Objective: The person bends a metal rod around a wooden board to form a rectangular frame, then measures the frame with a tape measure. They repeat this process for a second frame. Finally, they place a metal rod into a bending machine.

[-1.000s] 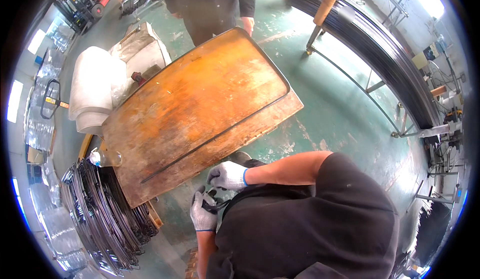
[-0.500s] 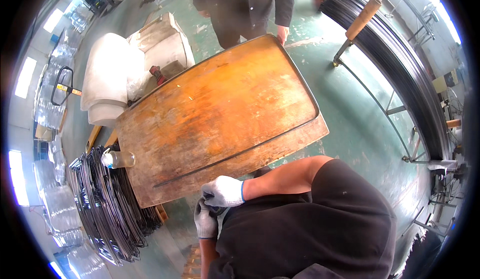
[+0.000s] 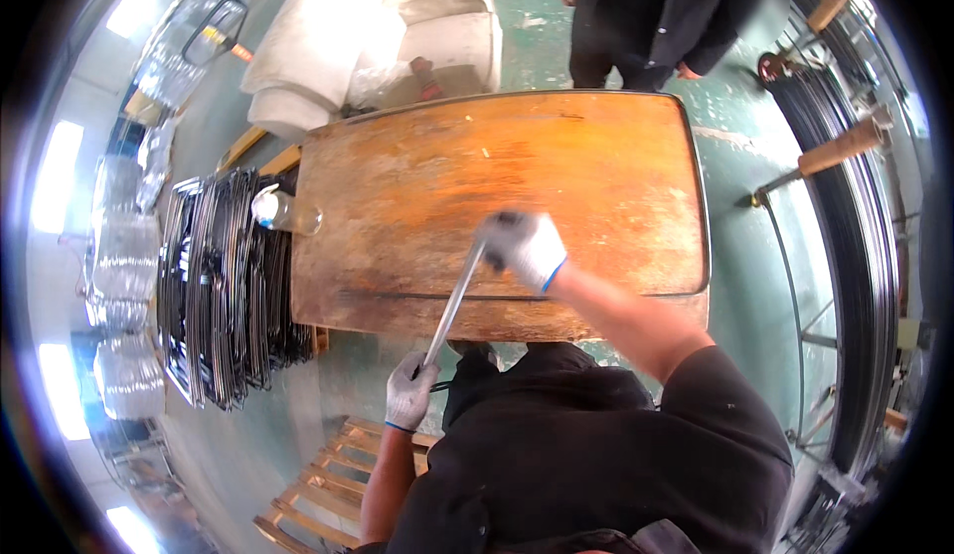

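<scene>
A straight, narrow silver-grey strip [image 3: 454, 304] stretches between my two gloved hands, slanting up to the right over the table's near edge. Its lower end is in my left hand [image 3: 408, 392], which is closed around it near my body; a small dark piece sticks out beside that hand. My right hand [image 3: 523, 244], blurred by motion, is closed at the upper end, above the wooden tabletop [image 3: 417, 196]. A thin black bent rod [image 3: 704, 196] runs along the table's far and right edges, and a dark straight length lies near the front edge.
A clear bottle [image 3: 290, 213] lies at the table's left edge, beside stacked black wire frames [image 3: 224, 286]. A white roll [image 3: 318, 32] stands behind. Another person [image 3: 646, 17] stands across the table. Black strips on a rack [image 3: 855, 256] are at right; a wooden pallet [image 3: 323, 484] lies lower left.
My hands, together before, are now apart: the right has moved up and right over the table, and the silver-grey strip shows between them. The whole view has turned and shifted.
</scene>
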Demonstrator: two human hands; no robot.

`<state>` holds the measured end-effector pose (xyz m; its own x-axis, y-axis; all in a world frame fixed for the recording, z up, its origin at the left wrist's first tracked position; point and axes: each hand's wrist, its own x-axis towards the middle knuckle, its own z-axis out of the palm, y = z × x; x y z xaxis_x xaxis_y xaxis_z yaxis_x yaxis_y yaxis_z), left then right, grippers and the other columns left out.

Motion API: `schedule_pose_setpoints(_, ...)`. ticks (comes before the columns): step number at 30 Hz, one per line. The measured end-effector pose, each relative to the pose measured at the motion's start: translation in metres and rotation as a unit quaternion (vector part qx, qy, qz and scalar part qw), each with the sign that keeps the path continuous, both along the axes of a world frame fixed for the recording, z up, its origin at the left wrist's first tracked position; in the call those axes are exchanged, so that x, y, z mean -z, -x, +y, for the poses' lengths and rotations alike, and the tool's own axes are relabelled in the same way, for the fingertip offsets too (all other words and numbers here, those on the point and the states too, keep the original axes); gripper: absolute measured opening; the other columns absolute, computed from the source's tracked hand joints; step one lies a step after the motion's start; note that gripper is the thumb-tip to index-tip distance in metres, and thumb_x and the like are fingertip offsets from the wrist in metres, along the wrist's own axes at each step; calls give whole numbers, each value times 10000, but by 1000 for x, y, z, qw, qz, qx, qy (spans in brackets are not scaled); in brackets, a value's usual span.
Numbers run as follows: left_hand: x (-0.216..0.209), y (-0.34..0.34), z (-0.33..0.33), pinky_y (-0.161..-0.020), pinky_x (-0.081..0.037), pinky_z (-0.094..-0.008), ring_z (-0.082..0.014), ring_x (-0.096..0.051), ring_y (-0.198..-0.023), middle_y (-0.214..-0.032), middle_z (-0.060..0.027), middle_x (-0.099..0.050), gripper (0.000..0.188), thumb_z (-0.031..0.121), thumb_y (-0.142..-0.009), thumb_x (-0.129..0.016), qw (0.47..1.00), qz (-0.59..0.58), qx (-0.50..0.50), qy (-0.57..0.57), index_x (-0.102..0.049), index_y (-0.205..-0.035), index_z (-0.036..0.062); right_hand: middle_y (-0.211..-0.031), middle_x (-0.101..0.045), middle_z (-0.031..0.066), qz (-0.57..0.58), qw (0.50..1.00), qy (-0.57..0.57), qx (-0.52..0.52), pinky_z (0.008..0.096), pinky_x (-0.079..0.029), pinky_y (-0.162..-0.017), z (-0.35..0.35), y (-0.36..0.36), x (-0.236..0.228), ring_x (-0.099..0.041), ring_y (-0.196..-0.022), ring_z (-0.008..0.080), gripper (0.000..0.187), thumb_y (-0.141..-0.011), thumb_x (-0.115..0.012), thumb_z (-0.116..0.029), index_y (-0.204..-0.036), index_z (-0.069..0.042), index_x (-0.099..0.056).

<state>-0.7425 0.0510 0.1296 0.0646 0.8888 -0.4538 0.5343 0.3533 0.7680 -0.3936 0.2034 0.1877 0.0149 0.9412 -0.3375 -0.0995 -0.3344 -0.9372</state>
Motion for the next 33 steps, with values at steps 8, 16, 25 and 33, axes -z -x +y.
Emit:
schedule_pose_setpoints(8, 28, 157, -110, -619, -544, -327, -115, -654, -692, -789, 3, -702, 233, 243, -1059, -767, 968, -35, -187, 162, -792, -938, 46, -743, -703, 90, 63, 970, -54, 227, 363, -536, -607, 172, -81, 54, -646, -650, 176, 290, -999, -778, -267, -876, -4, -767)
schedule_pose_setpoints(16, 56, 165, -90, -592, -507, -296, -138, -692, -701, -840, -58, -778, 305, 317, -1065, -764, 934, -76, -265, 227, -799, -978, 27, -771, -778, 127, -106, 991, 69, -53, 412, -585, -706, 107, 188, 118, -725, -689, 224, 390, -1040, -739, -399, -953, -27, -817)
schedule_pose_setpoints(25, 82, 241, -81, -503, -549, -341, -186, -688, -608, -812, -82, -756, 335, 337, -1066, -768, 886, -159, -352, 256, -779, -1048, 3, -902, -804, 223, -280, 949, 36, -137, 499, -609, -837, 192, 320, 164, -783, -880, 416, 385, -1015, -680, -422, -977, -78, -848)
schedule_pose_setpoints(33, 119, 301, -93, -474, -520, -340, -178, -666, -567, -798, -58, -726, 280, 296, -1064, -772, 878, -118, -383, 263, -777, -1032, 18, -883, -820, 169, -312, 940, 15, -138, 481, -604, -840, 246, 349, 210, -794, -870, 373, 412, -1029, -679, -474, -1003, -103, -857)
